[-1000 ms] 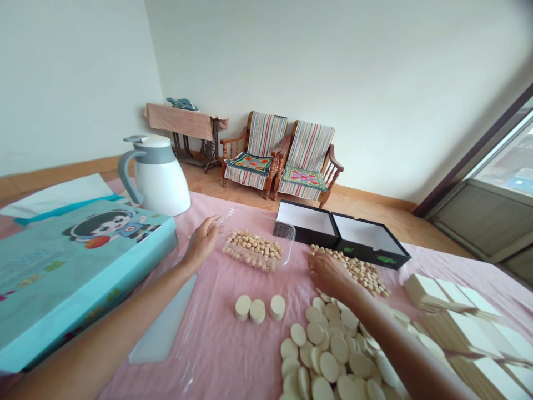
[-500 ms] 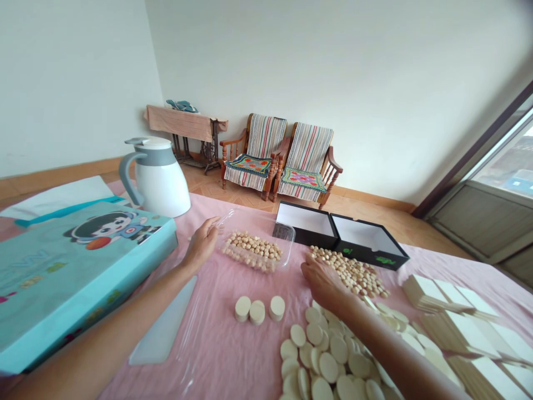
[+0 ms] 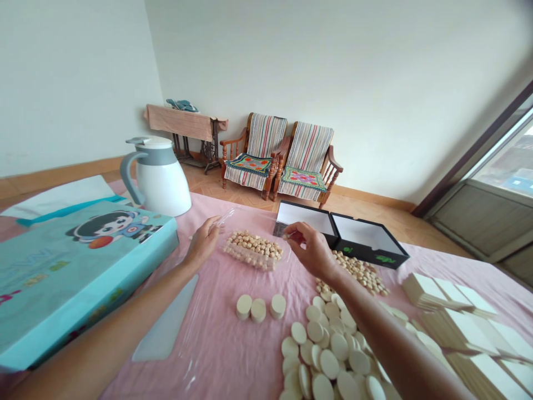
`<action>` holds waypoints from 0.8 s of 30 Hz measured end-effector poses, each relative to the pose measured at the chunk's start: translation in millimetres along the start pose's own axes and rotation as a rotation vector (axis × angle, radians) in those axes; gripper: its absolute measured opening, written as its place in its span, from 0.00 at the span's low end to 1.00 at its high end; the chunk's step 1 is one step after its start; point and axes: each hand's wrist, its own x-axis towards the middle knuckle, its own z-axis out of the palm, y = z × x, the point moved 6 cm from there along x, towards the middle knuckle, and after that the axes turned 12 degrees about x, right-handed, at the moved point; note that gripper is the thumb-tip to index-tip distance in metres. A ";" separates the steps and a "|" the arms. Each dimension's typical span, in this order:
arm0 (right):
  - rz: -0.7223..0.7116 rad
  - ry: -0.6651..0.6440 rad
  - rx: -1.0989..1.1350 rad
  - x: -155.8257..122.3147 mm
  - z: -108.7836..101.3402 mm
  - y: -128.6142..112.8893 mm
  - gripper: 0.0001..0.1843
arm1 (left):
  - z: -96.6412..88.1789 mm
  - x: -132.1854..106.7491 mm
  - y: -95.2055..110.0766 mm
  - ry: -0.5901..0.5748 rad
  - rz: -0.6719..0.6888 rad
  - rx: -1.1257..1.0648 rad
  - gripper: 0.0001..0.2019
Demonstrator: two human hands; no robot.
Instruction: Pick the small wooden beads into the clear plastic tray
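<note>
Both arms reach forward; left grip (image 3: 203,240) curled low, right grip (image 3: 310,250) held higher, fingertips pinched.

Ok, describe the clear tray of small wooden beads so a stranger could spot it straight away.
On the pink-clothed table, look between the white jug and the open black box. There sits a shallow clear plastic tray, the left hand at its left edge and the right hand above its right end. Unlike the loose bead pile beside it, its beads are contained.

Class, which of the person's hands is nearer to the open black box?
Right. The right hand is raised just in front of the black box, by the right end of the clear tray. The left hand touches the tray's left corner, farther away.
</note>
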 end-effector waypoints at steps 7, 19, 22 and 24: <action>0.169 -0.092 -0.140 -19.5 -18.6 17.1 0.07 | 1.0 2.2 -4.8 0.023 0.025 0.032 0.22; 0.438 -0.517 -0.619 -78.5 -15.8 59.6 0.09 | -0.8 0.9 -3.7 0.020 0.018 0.047 0.22; 0.418 -0.516 -0.603 -78.1 -12.8 58.7 0.09 | -1.4 0.7 -3.5 0.026 0.014 0.050 0.21; 0.401 -0.516 -0.566 -79.4 -12.0 57.7 0.09 | -1.3 0.0 -2.4 0.019 0.012 0.032 0.21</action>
